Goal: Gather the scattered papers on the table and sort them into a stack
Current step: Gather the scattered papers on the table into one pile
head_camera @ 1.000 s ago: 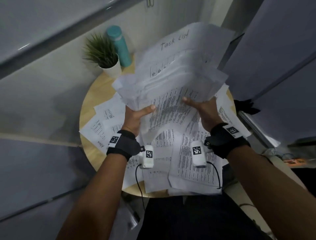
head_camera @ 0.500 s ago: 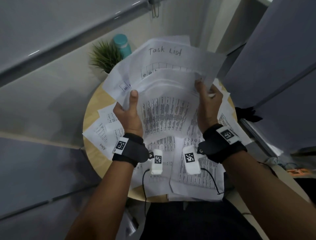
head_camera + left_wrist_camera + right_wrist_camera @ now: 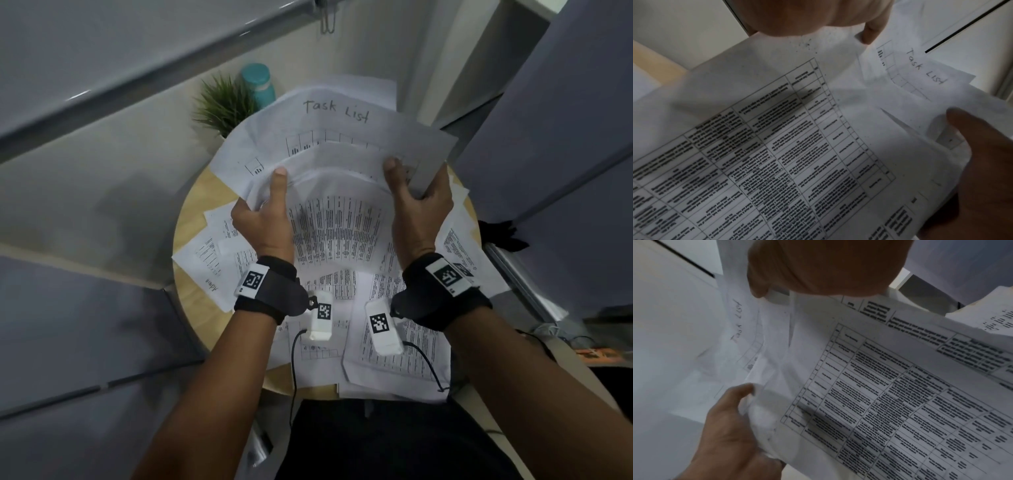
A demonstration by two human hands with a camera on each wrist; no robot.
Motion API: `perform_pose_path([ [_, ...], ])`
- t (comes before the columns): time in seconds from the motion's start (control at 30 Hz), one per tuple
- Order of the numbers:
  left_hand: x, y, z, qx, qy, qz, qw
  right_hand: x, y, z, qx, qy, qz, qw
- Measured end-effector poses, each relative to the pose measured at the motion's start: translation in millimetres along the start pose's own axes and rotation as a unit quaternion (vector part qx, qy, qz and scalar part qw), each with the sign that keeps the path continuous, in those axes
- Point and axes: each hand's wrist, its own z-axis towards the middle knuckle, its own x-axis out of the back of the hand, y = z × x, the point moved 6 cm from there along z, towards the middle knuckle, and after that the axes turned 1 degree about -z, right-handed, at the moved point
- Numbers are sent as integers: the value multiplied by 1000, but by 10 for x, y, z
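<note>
Fanned sheaf of papers (image 3: pixel 335 219), printed tables in front, handwritten "Task List" sheet (image 3: pixel 337 111) at back, held over the round bench (image 3: pixel 191 212). Left hand (image 3: pixel 263 222) & right hand (image 3: pixel 419 205) grip its L & R edges, fingers (image 3: pixel 279 183) clamped on it, thumbs on front; loose sheets (image 3: pixel 394 353) lie beneath.

1. Up at eleven o'clock in the head view, a spiky green plant (image 3: pixel 224 102).
2. Just behind it, nearer twelve, a teal bottle (image 3: pixel 259 84) stands upright.
3. At three o'clock, a dark crumpled thing (image 3: pixel 501 233), too dim to identify.
4. At four o'clock, thin cables (image 3: pixel 543 329) beside something orange (image 3: pixel 597 353).
</note>
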Motion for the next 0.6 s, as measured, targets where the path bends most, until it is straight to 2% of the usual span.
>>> perform_pose_path([
  [0.17,2,-47,-7,16,-10,-8,1000,-41,-66,-43,-25,30,-7,999],
  [0.23,17,-43,-5,15,-11,-2,1000,-26,-105,-40,-38,31,-55,997],
  [0.33,34,-97,18,23,1,22,999,9,-127,-30,-18,38,-123,991],
  [0.5,49,-119,6,13,-7,31,999,-1,-79,-52,1,72,-76,994],
  [0.6,90,-106,20,-2,-1,30,1000,-36,-114,-100,23,54,-44,997],
])
